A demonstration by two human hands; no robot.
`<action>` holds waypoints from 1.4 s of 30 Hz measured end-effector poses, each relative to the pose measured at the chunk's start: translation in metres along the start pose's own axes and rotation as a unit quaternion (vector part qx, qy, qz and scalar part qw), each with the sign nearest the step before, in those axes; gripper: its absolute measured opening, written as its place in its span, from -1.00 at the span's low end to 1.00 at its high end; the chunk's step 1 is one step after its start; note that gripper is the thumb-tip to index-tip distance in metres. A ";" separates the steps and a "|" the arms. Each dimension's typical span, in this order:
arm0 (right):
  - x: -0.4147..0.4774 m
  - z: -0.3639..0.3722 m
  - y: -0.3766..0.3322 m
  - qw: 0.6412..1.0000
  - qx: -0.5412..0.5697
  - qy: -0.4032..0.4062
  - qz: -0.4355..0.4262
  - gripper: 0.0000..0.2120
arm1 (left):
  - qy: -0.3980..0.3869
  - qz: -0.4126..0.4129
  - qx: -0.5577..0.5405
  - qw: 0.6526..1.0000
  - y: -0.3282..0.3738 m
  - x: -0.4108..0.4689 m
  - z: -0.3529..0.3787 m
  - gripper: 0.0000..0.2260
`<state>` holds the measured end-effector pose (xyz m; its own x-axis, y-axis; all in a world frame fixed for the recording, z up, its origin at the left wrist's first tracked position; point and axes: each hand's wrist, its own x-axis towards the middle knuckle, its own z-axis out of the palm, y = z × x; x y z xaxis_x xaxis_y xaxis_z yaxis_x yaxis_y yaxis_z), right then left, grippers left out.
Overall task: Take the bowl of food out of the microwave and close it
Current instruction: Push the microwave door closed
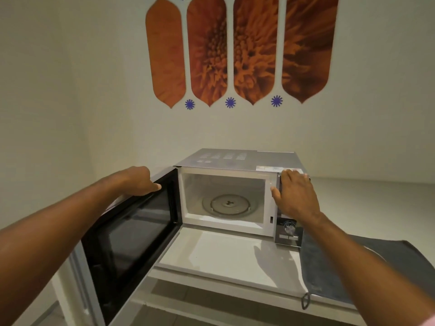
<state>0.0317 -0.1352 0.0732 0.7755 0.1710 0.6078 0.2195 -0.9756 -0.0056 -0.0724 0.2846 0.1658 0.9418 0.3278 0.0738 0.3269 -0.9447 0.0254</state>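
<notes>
The microwave (237,198) is seen open and empty at frame centre; no bowl is visible. Its door (131,234), swung left, is touched at its top edge by the loosely curled left hand (138,181); the right hand (295,196) is laid spread on the control panel

A plain cream wall (235,128) carries four tall orange flower panels (240,48) with small blue star shapes (230,102) between their lower tips. Below runs a white counter (219,255), a dark grey cloth (329,274) lying on its right part. Pale floor tiles (179,295) show beneath.
</notes>
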 end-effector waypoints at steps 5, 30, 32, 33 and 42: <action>0.001 0.003 0.004 1.000 0.002 -0.005 -0.006 -0.44 | -0.024 0.016 -0.005 1.000 0.018 -0.002 -0.005 -0.53; 0.010 -0.028 0.029 0.974 0.206 -0.072 -0.059 -0.41 | 0.000 0.279 -0.132 0.951 0.106 0.035 0.057 -0.37; 0.011 -0.027 0.031 0.974 0.208 -0.066 -0.061 -0.44 | 0.009 0.288 -0.144 0.947 0.109 0.042 0.060 -0.38; 0.012 -0.025 0.031 0.974 0.211 -0.061 -0.060 -0.45 | 0.013 0.292 -0.146 0.945 0.112 0.045 0.060 -0.39; 0.022 -0.007 0.027 0.992 0.119 -0.018 -0.026 -0.68 | 0.024 0.306 -0.124 0.944 0.124 0.062 0.057 -0.40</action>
<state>0.0504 -0.1591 0.0922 0.7796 0.2288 0.5830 0.3893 -0.9062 -0.1650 0.0313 0.1881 0.1162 0.9417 -0.2738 0.1956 -0.3110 -0.9301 0.1954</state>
